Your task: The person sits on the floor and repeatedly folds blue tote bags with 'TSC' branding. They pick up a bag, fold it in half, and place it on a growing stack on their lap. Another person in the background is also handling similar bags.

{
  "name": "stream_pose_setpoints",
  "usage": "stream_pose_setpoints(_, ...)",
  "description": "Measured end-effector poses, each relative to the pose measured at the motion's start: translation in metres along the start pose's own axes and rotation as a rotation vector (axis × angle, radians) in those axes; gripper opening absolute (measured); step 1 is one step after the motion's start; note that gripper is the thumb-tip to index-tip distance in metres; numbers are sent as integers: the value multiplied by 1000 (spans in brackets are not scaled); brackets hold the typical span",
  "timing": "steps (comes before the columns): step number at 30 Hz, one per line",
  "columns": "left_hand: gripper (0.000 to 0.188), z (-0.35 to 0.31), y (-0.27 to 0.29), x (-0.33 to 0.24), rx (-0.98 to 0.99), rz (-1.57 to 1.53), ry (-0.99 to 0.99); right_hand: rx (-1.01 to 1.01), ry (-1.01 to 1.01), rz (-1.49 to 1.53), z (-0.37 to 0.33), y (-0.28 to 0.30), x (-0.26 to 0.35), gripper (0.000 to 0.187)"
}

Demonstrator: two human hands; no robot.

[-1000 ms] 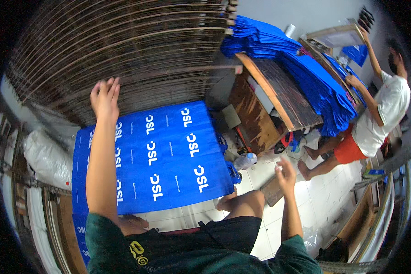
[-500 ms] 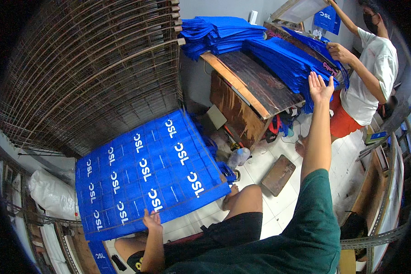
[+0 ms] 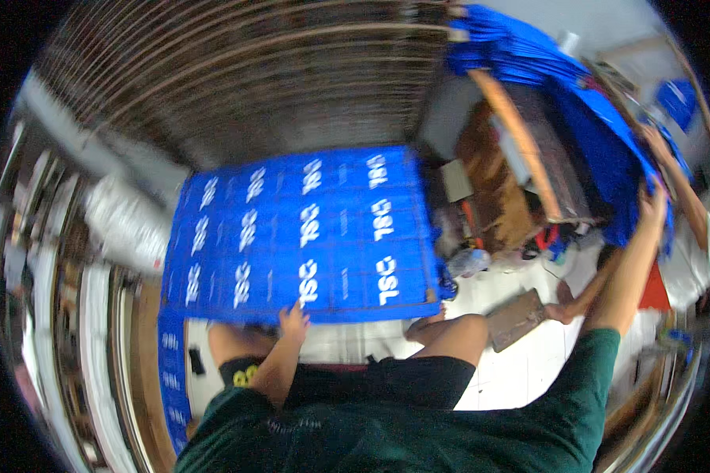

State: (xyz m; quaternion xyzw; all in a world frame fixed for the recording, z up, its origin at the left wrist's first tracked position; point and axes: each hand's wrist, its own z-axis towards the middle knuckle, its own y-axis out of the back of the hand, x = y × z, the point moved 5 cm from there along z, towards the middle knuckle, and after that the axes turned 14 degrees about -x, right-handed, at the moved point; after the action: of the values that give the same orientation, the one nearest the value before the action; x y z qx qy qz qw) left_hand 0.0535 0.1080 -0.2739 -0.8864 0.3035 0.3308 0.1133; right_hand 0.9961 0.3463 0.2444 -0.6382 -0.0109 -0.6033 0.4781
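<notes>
In front of me a blue printed fabric sheet (image 3: 276, 236) with white lettering lies flat on a wire rack. My left hand (image 3: 294, 322) is at the sheet's near edge, fingers apart, nothing visible in them. Far out to the right, my right hand (image 3: 652, 203) closes on the edge of a blue fabric sheet (image 3: 619, 162) hanging from the workbench; blur softens the fingers. Beside it a co-worker's hand and forearm (image 3: 682, 185) reach to the same blue fabric.
Raised wire racks (image 3: 252, 87) stand above the sheet. A wooden workbench (image 3: 521, 142) carries blue fabric piles. On the tiled floor are a brown block (image 3: 517, 319) and a plastic bottle (image 3: 469, 262). A plastic-wrapped bundle (image 3: 126, 225) sits at left, near another printed blue sheet (image 3: 173, 378).
My view has swung to the right. My right hand, open and palm up before, has reached to the blue fabric and closed at its edge. My left hand stays by the rack's near edge.
</notes>
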Motion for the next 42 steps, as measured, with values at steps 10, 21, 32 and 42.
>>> stream_pose_setpoints(10,64,-134,38,-82,252,959,-570,58,525,-810,-370,-227,15,34)
stream_pose_setpoints(21,50,-160,31,-45,1108,1604,-791,944,7,-937,-552,-387,-186,70)
stream_pose_setpoints(32,17,-182,6,-42,1777,1400,-938,1817,-168,-955,-819,-518,-291,24)
stream_pose_setpoints(42,24,-102,-24,-75,1162,745,-1427,1451,-421,-572,-929,-640,-415,24)
